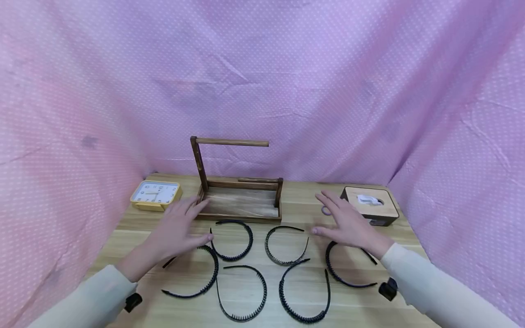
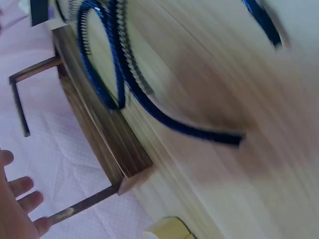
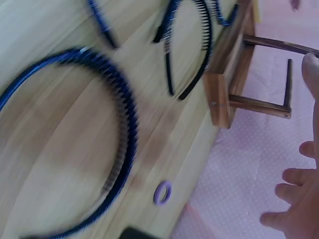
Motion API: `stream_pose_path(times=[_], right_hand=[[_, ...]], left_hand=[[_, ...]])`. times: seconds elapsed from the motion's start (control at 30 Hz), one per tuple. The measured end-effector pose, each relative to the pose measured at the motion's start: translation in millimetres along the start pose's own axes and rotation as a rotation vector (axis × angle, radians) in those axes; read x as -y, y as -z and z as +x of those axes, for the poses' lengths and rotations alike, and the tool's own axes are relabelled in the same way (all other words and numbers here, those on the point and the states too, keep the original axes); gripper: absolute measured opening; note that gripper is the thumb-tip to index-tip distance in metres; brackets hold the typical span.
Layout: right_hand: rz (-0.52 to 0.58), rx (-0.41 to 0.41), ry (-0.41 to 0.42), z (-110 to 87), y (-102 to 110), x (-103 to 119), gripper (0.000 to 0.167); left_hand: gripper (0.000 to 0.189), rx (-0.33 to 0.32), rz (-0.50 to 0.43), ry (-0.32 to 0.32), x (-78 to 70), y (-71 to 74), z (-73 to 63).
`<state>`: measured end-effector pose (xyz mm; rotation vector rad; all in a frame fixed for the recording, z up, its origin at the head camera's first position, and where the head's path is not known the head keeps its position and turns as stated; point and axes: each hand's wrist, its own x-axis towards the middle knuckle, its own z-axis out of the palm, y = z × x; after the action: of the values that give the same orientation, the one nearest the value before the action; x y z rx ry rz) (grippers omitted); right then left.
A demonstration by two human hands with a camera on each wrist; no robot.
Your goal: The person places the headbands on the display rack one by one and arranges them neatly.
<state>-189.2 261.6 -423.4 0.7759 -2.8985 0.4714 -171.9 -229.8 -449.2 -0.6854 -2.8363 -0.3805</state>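
Note:
My left hand [image 1: 174, 228] hovers with spread fingers over the left side of the table, holding nothing. Below it lies a black toothed headband [image 1: 216, 269], partly covered by the hand in the head view. The right hand [image 1: 348, 223] is also raised and spread, above another dark headband [image 1: 329, 264] at the right. Between the hands several more toothed headbands lie flat, one at lower centre [image 1: 265, 291]. Behind them stands a wooden tray [image 1: 242, 218] with an upright post and bar; the left fingertips overlap its left end in the head view.
A yellow clock [image 1: 156, 193] stands at back left. At back right is a tissue box [image 1: 371, 205] with a wood top; a small purple ring [image 3: 162, 192] lies near it. Pink dotted cloth [image 1: 262, 91] hangs around the table's back and sides.

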Motion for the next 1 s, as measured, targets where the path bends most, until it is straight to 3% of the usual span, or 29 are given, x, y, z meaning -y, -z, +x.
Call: stream_pose_path(times=[0.13,0.27,0.37,0.47,0.63,0.87,1.0], right_hand=[[0.223,-0.007,-0.057,22.6,-11.0,3.2,0.076],[0.481,0.008,-0.149,44.6,-28.7,4.2,0.061],[0.607,0.018,-0.223,58.0,-45.1,3.9,0.055],[0.662,0.023,-0.272,68.2,-60.6,3.5,0.052],[0.709,0.045,-0.322,79.4,-84.0,2.1,0.05],[0.878,0.093,-0.392,89.7,-106.2,0.9,0.051],[0.875,0.104,-0.386,90.3,-112.1,1.3,0.05]], left_hand=[[0.071,-0.019,-0.112,0.071,-5.4,2.4,-14.8],[0.045,0.013,-0.257,0.131,-11.3,-2.6,-33.6],[0.027,0.042,-0.36,0.143,-15.1,-10.0,-49.3],[0.022,0.075,-0.436,0.139,-19.8,-17.7,-65.0],[0.026,0.143,-0.465,0.124,-26.9,-30.3,-83.2],[0.026,0.196,-0.453,0.135,-32.9,-43.1,-94.0],[0.028,0.197,-0.459,0.134,-35.5,-47.4,-96.5]])
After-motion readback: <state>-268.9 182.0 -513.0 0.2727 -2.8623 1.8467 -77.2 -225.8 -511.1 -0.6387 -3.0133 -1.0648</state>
